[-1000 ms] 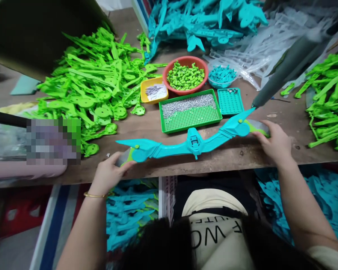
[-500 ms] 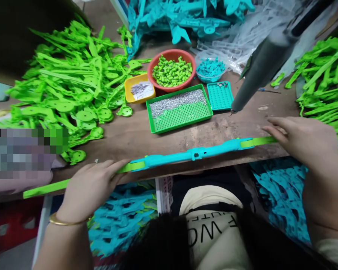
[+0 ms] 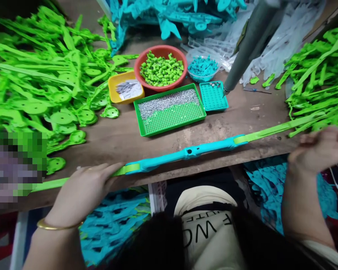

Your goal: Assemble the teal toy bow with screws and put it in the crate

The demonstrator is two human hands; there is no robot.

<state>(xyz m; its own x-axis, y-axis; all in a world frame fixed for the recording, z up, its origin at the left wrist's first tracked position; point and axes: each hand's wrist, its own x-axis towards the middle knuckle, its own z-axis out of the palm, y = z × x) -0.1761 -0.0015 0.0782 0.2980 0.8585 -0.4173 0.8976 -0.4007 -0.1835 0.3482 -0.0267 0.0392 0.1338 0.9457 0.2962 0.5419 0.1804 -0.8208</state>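
Note:
A long turquoise plastic piece (image 3: 169,156) lies along the table's front edge, with a small dark hole near its middle. Green strips extend from both its ends. My left hand (image 3: 83,189) is wrapped over the left green strip (image 3: 52,184), close to the joint with the turquoise part. To the right, the other green strip (image 3: 273,132) reaches toward a green heap. Below that strip's far end is my right hand (image 3: 323,146), fingers curled in; what they hold, if anything, is hidden. A hanging power screwdriver (image 3: 246,52) points down over a small turquoise tray (image 3: 227,105).
A green tray (image 3: 142,129) of small metal pieces lies mid-table. Behind stand a yellow dish (image 3: 112,90), a red bowl (image 3: 183,75) of green bits and a clear bowl (image 3: 202,78) of turquoise bits. Green parts (image 3: 53,78) are heaped left, turquoise parts (image 3: 169,18) at the back.
My right hand has come off the right green strip, moved outward and down, and its fingers have curled. My left hand keeps its place on the left strip. The view has shifted right.

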